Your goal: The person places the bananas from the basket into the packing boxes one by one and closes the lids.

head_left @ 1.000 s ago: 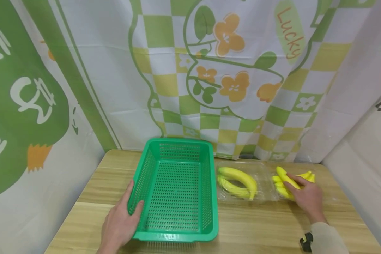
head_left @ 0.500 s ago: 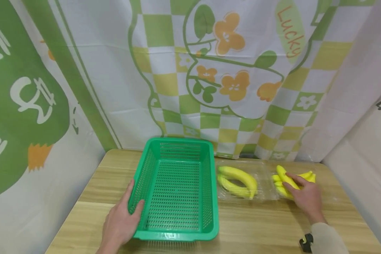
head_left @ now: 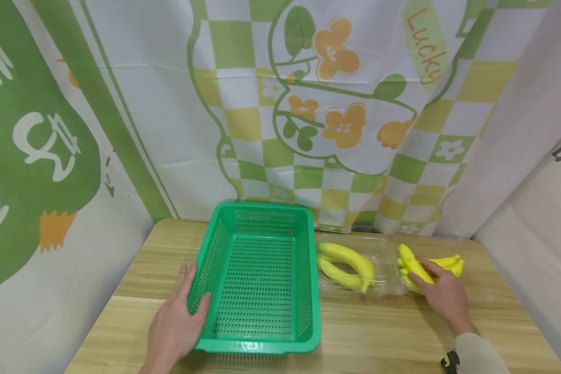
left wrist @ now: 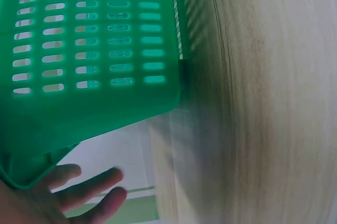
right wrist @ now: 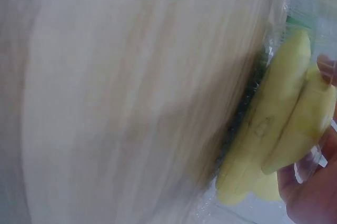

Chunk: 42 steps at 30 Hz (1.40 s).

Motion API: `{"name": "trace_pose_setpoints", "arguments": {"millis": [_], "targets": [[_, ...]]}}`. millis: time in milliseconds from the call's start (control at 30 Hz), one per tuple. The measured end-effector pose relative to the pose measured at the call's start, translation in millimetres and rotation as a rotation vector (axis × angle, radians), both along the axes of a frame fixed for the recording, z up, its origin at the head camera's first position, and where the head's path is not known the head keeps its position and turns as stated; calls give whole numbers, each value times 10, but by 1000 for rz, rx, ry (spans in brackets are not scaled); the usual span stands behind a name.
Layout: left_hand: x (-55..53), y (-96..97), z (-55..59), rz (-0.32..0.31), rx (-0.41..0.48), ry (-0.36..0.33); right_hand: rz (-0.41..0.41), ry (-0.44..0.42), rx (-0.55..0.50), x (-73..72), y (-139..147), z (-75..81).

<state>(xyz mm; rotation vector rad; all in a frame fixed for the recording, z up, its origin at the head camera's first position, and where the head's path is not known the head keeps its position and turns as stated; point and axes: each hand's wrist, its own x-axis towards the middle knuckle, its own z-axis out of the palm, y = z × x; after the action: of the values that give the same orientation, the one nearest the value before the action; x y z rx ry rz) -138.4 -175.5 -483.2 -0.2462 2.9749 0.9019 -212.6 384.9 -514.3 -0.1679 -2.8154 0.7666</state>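
In the head view, my left hand (head_left: 175,327) is at the left rim of a green plastic basket (head_left: 200,345), thumb over the inner side and fingers outside. The left wrist view shows those fingers (left wrist: 95,190) fairly straight and spread, apart from the basket's slotted wall (left wrist: 105,103). My right hand (head_left: 444,296) pinches a yellow banana (head_left: 409,257) between thumb and fingers. It lies over other bananas (head_left: 451,262) at the right. Thin clear plastic shows around the bananas in the right wrist view, where part of the hand is cut off.
A clear plastic box (head_left: 385,270) with bananas (head_left: 350,257) inside stands between the basket and my right hand. The wooden table (head_left: 355,332) meets a printed curtain (head_left: 304,176) at the back, with cloth walls on both sides.
My right hand has shifted slightly left with the banana. The clear box beside it has also slid a little left. My left hand's fingers have spread slightly at the basket.
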Motion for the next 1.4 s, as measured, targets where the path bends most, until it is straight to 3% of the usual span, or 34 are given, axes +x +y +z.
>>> {"name": "trace_pose_setpoints", "arguments": {"millis": [67,233,300,467,633,733,800,967,1067,1167,1400], "targets": [[23,13,32,-10,-58,61,12,12,-2,7,-12,1],[46,160,195,-41,-162,295,32,46,-22,16,12,12],[16,296,309,-80,-143,362,28,51,-30,28,49,33],[-150,784,629,-252,12,416,-11,110,-15,60,175,142],[-361,1355,865,-447,237,304,-74,145,-29,68,369,309],[-504,1688,929,-506,376,210,-120,128,-62,44,517,434],[-604,1904,955,-513,449,145,-168,115,-98,9,620,522],[-887,2389,962,-467,691,-3,-265,-3,-228,-121,855,727],[-1076,2623,955,-407,877,-75,-269,-77,-330,-212,959,834],[-1256,2834,940,-360,1009,-119,-260,-106,-407,-298,1032,914],[-1592,3344,888,-294,1104,-152,-219,-112,-696,-441,1073,965]]}}
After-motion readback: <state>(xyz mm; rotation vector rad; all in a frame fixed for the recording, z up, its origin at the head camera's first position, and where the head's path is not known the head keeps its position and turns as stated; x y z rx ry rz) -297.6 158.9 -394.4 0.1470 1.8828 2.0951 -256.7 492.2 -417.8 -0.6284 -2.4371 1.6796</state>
